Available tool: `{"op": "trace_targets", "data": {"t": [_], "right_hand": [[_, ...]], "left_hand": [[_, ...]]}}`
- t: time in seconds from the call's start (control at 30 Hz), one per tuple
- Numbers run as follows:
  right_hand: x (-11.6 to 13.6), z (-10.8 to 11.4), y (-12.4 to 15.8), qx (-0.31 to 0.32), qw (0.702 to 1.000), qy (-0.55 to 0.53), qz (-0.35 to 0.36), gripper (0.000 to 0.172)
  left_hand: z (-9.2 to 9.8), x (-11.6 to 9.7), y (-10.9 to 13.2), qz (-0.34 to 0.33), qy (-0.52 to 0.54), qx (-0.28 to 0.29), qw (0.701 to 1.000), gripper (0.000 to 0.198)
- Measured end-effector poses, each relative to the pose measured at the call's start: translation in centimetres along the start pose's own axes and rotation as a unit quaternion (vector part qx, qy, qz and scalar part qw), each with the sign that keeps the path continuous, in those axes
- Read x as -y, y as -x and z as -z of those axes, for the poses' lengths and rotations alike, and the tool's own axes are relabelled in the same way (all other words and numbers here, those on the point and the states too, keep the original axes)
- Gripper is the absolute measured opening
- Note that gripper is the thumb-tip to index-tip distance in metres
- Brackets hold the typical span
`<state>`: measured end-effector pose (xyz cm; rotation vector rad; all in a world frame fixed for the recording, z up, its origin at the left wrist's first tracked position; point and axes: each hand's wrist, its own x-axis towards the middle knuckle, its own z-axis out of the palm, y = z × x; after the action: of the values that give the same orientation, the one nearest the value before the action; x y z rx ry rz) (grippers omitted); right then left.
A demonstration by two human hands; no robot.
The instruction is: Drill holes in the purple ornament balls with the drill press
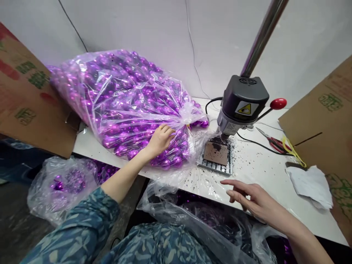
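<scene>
A large clear plastic bag full of shiny purple balls lies on the white table, its gathered neck pointing right. Over its lower right part is my left hand, fingers curled and pressed together; whatever lies under them is hidden. My right hand hovers at the table's front edge, index finger stretched out and thumb apart, with nothing visible in it. Between the hands and farther back stands a small black bench drill press with a red-knobbed lever. Below its head a brown board sits on a slotted metal base, dark shavings on top.
Cardboard boxes stand at the left and right. Red-handled pliers, yellow-handled scissors and white paper lie at right. Dark chips litter the table. An open plastic bag hangs below the front edge.
</scene>
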<state>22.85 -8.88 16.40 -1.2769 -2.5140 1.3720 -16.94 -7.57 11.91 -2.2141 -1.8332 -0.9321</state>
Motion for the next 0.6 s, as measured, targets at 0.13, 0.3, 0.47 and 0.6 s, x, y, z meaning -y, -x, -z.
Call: {"op": "trace_targets", "data": {"t": [0.13,0.3,0.47,0.6], "right_hand": [[1.5,-0.9,-3.4,-0.062,0.995,-0.008,0.082,0.057],[3.2,-2.6,-10.3,-0.182,0.961,0.050,0.200,0.048],[3.5,-4.6,-18.2,-0.244,0.954,0.079,0.157,0.064],[3.0,-6.0,-22.2,-0.267,0.956,0.075,0.092,0.078]], "left_hand": [[-1.0,-0.6,0.0,-0.035,-0.016,-0.065,0.997,0.016],[-1.1,0.0,6.8,-0.010,-0.096,-0.272,0.958,0.028],[-0.5,3.3,17.0,0.185,-0.123,-0.363,0.905,0.054],[0.3,5.8,20.5,0.411,0.013,-0.290,0.864,0.104]]}}
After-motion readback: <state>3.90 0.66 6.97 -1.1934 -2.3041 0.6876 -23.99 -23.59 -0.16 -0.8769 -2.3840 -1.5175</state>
